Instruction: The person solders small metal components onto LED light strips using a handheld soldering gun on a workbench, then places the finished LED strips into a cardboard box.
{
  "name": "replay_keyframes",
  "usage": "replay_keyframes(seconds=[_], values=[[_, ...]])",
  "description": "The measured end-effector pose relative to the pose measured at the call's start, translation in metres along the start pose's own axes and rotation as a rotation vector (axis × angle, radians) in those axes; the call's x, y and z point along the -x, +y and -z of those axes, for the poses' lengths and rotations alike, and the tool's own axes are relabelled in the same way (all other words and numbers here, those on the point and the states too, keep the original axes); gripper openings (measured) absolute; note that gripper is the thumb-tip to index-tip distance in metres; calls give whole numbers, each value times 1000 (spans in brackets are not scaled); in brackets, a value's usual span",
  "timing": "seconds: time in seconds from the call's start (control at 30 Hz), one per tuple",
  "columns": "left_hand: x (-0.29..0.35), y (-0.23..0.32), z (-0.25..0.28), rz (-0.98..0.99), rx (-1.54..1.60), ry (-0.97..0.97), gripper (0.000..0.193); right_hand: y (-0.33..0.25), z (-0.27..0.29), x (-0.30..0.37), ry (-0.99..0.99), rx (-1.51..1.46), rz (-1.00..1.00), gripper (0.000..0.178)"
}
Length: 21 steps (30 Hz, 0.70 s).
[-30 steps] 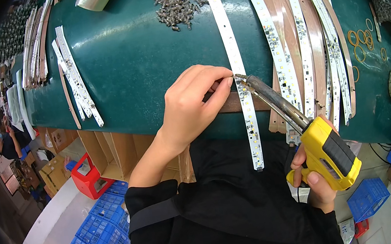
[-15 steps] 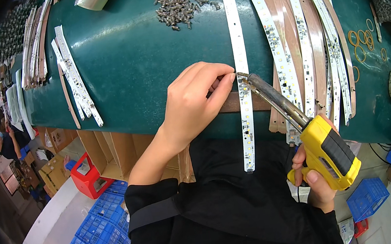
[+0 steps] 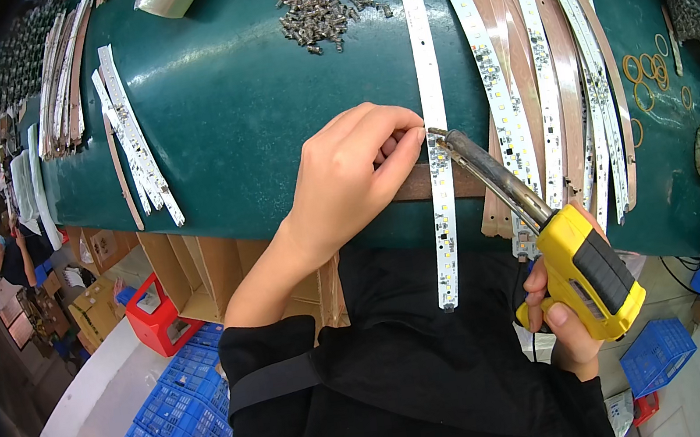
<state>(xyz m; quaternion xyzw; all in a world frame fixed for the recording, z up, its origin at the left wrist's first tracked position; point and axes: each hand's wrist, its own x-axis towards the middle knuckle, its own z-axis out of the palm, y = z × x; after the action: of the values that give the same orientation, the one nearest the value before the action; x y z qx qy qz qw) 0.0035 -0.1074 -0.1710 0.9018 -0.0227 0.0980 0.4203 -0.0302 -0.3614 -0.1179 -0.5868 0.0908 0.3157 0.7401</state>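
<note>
Soldering gun [image 3: 589, 275], yellow with black panels, is gripped in the right hand [image 3: 571, 335], its fingers wrapped round the handle. Its metal barrel slants up and to the left, and the tip reaches a white strip [image 3: 442, 197] dotted with small electronic parts. Just beside that tip, at the strip's left edge, the left hand [image 3: 347, 166] has thumb and forefinger closed together; whether they pinch some small part, I cannot tell.

The strip lies lengthwise away from the person, its far half over the green surface [image 3: 237, 101], its middle over a brown bar [image 3: 467, 184] and its near end out beyond the front edge, above the lap. Near its far end, to the left, is a heap of small metal parts [image 3: 326, 5]. More strips [image 3: 508, 144], white and brown, lie close together to the right of it. Well apart on the left are a small bunch [image 3: 125, 124] and a larger bundle [image 3: 65, 83] of similar strips. Below the surface stand a cardboard box [image 3: 194, 279], a red plastic stool [image 3: 154, 324] and blue crates [image 3: 176, 409].
</note>
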Motion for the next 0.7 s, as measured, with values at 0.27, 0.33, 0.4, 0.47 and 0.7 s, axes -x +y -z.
replay_keyframes(seconds=[0.27,0.33,0.4,0.47,0.7], values=[[-3,2,2,121,91,-53,5,-2,0,-1,-29,11,16,83],[-3,1,3,133,117,-75,6,-2,-1,-2,-25,-22,25,83],[-4,1,4,132,114,-85,6,1,0,-1,-11,-49,67,84],[-5,2,5,132,110,-95,6,0,0,-1,-17,-45,63,84],[-7,3,5,138,84,-127,7,0,1,0,-17,18,16,82]])
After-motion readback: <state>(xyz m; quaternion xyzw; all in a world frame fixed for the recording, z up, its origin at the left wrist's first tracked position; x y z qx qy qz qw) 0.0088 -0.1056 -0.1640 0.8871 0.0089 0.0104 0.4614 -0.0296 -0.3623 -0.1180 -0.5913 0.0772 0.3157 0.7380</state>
